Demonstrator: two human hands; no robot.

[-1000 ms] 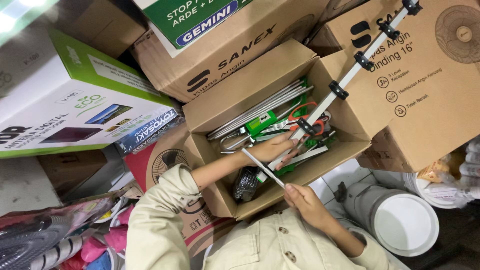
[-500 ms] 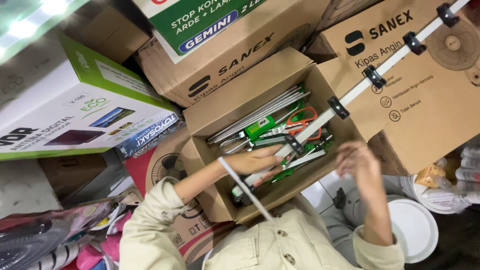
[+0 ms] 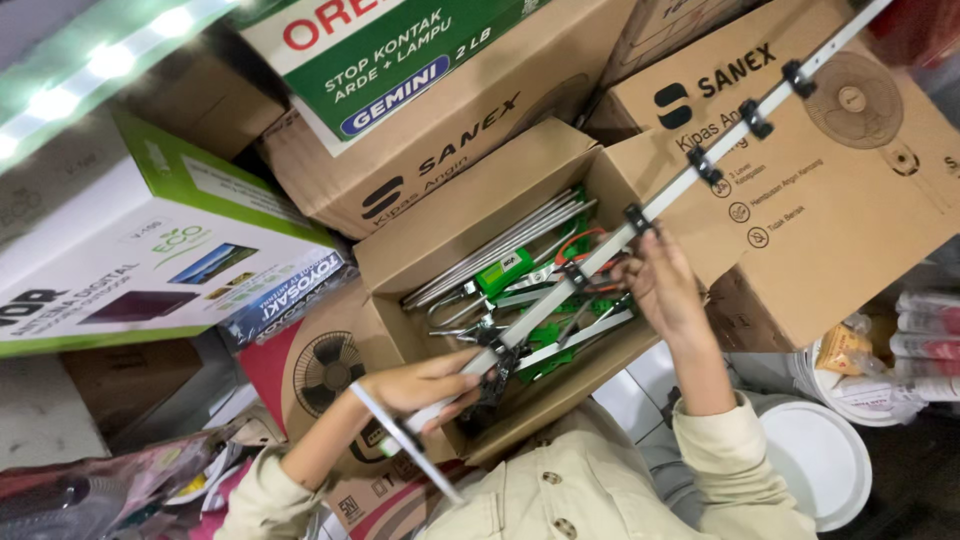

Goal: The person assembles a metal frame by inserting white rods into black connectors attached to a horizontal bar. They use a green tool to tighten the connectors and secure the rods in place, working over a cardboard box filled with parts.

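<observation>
Rod: a long white antenna rod (image 3: 660, 205) slants from lower left to upper right over the open cardboard box (image 3: 440, 250).
Left hand (image 3: 425, 388): fingers closed around the lower end.
Right hand (image 3: 660, 285): fingers curled on the middle, just above the box.

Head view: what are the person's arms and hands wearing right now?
Both arms wear cream long sleeves, the left sleeve and right sleeve pushed partway up the forearms. The garment has round buttons down the front. The left hand and right hand are bare: no gloves, and no rings or watch visible.
</observation>
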